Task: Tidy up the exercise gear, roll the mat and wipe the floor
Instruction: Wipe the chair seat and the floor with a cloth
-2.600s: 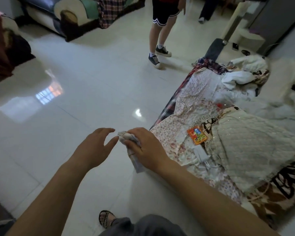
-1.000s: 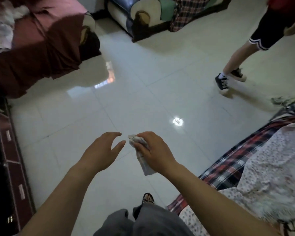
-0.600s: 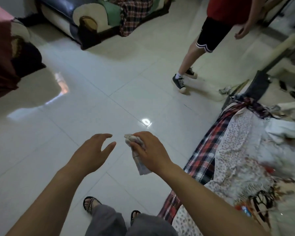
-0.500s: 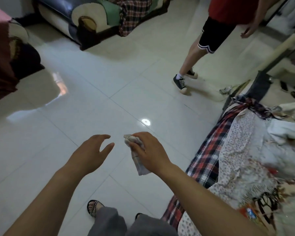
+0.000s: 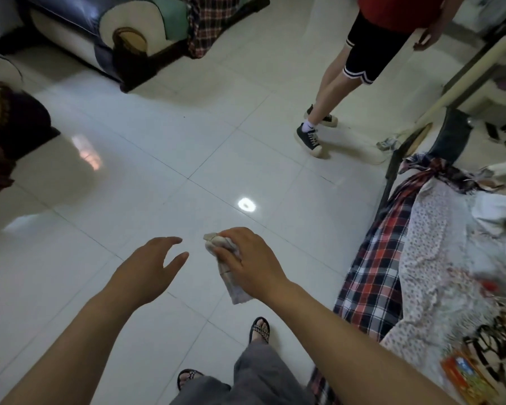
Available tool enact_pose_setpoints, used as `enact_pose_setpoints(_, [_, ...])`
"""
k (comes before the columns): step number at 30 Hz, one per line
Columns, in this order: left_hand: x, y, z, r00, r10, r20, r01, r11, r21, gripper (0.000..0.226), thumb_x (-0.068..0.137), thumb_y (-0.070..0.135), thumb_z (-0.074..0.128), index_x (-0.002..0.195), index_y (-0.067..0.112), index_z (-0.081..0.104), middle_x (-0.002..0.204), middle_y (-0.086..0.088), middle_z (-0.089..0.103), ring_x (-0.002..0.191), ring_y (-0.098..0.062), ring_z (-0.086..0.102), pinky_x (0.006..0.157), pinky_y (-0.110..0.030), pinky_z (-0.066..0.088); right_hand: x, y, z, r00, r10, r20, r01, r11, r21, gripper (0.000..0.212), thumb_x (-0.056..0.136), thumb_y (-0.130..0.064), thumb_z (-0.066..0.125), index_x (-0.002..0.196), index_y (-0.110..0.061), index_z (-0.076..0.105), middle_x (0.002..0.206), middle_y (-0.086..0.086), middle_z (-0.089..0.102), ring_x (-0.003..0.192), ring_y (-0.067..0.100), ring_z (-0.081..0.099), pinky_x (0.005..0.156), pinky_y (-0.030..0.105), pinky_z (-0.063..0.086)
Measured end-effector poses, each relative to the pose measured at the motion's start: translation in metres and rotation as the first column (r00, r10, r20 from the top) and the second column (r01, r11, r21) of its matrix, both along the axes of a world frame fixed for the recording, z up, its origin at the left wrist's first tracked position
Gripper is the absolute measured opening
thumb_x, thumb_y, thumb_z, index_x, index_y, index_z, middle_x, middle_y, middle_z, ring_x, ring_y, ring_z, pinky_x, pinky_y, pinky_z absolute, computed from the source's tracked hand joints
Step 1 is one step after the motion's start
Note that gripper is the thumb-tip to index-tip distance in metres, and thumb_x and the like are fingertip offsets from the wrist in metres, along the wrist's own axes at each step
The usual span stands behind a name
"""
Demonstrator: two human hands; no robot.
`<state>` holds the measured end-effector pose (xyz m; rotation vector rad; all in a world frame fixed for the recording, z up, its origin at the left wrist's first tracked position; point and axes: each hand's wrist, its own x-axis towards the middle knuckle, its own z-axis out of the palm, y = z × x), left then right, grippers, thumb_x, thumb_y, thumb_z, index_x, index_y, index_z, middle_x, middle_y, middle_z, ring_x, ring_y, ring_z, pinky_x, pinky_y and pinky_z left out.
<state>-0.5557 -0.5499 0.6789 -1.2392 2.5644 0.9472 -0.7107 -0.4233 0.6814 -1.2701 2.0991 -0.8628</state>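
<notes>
Right hand: your right hand (image 5: 251, 263) grips a bunched cloth (image 5: 230, 274), fingers curled round it; its tail hangs below your palm.
Left hand: your left hand (image 5: 146, 268) holds nothing, fingers loosely spread, just beside the cloth, not touching.
Cloth: in the air above the floor (image 5: 129, 176).
Right side: a bed (image 5: 438, 258) heaped with checked and flowered fabric.
Ahead: a person (image 5: 371, 62) in black shorts stands on the tiles; a sofa (image 5: 105, 24) sits beyond.

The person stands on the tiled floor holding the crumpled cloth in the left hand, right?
Wrong hand: the head view shows the right hand gripping the crumpled cloth; the left hand is empty. They do stand on the tiled floor.
</notes>
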Motion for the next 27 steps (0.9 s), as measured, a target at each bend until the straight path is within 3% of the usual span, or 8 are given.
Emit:
enact_pose_setpoints(12, [-0.099, -0.103, -0.014, 0.992, -0.104, 0.078, 0.109, 0.992, -0.065, 0.049, 0.092, 0.050, 0.040, 0.136, 0.029, 0.040, 0.142, 0.006, 0.042, 0.126, -0.015, 0.044, 0.102, -0.034, 0.038, -0.100, -0.092, -0.039, 0.996, -0.052, 0.075, 0.053, 0.998, -0.017, 0.023, 0.094, -0.039, 0.050, 0.105, -0.023, 0.063, 0.111, -0.007, 0.062, 0.103, 0.007, 0.053, 0.086, 0.020, 0.041])
enact_pose_setpoints(16, [-0.145, -0.142, -0.021, 0.982, -0.144, 0.122, 0.155, 0.984, -0.086, 0.048, 0.093, 0.049, 0.040, 0.136, 0.028, 0.040, 0.143, 0.006, 0.042, 0.126, -0.016, 0.044, 0.102, -0.033, 0.038, -0.134, -0.126, -0.062, 0.998, -0.053, 0.043, 0.053, 0.999, 0.005, 0.027, 0.093, -0.046, 0.047, 0.105, -0.026, 0.060, 0.109, -0.007, 0.059, 0.101, 0.010, 0.052, 0.084, 0.025, 0.044])
enact_pose_setpoints(22, [-0.209, -0.187, -0.044, 0.944, -0.294, 0.150, 0.303, 0.952, -0.042, 0.049, 0.094, 0.049, 0.038, 0.138, 0.028, 0.037, 0.146, 0.007, 0.038, 0.127, -0.015, 0.043, 0.102, -0.032, 0.036, -0.176, -0.151, -0.105, 0.986, -0.159, 0.046, 0.152, 0.981, 0.123, 0.035, 0.092, -0.054, 0.041, 0.112, -0.030, 0.057, 0.118, -0.009, 0.055, 0.106, 0.011, 0.050, 0.088, 0.025, 0.043])
enact_pose_setpoints(27, [-0.246, -0.232, -0.076, 0.877, -0.444, 0.184, 0.452, 0.892, -0.001, 0.048, 0.094, 0.048, 0.038, 0.138, 0.029, 0.037, 0.145, 0.007, 0.038, 0.126, -0.015, 0.044, 0.101, -0.033, 0.038, -0.191, -0.168, -0.141, 0.944, -0.319, 0.078, 0.303, 0.937, 0.172, 0.030, 0.092, -0.052, 0.044, 0.110, -0.032, 0.058, 0.118, -0.011, 0.055, 0.108, 0.009, 0.050, 0.090, 0.025, 0.042])
